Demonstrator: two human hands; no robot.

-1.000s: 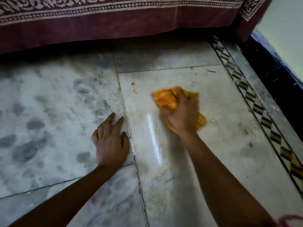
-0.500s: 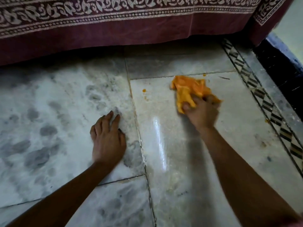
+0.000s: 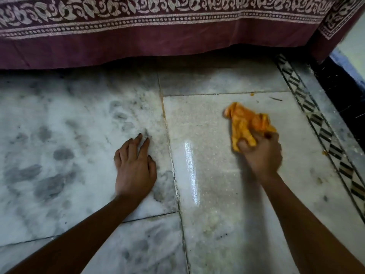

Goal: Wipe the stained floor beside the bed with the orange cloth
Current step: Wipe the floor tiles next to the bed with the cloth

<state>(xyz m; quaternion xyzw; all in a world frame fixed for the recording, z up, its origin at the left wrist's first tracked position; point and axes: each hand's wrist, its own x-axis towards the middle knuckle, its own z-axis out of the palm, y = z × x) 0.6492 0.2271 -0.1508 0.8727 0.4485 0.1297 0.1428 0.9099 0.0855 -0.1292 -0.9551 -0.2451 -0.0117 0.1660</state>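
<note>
My right hand (image 3: 261, 155) grips a crumpled orange cloth (image 3: 245, 123) and presses it onto the white marble floor (image 3: 201, 119), on the tile right of the vertical joint. The cloth sticks out beyond my fingers toward the bed. My left hand (image 3: 134, 167) lies flat on the grey-smudged tile to the left, palm down, fingers together, holding nothing. A wet shiny streak (image 3: 190, 171) runs down the tile between my hands. Small orange specks (image 3: 252, 94) sit near the tile's far joint.
A maroon patterned bedsheet (image 3: 158, 36) hangs down across the top, its hem just above the floor. A black-and-white patterned border strip (image 3: 324, 139) runs along the right, with a dark skirting (image 3: 343, 91) beyond it. Small orange-brown stains (image 3: 324, 153) lie by the strip.
My right hand has slid the cloth to the right and away from the vertical joint, toward the border strip. The orange spot near the joint is gone. My left hand stays planted.
</note>
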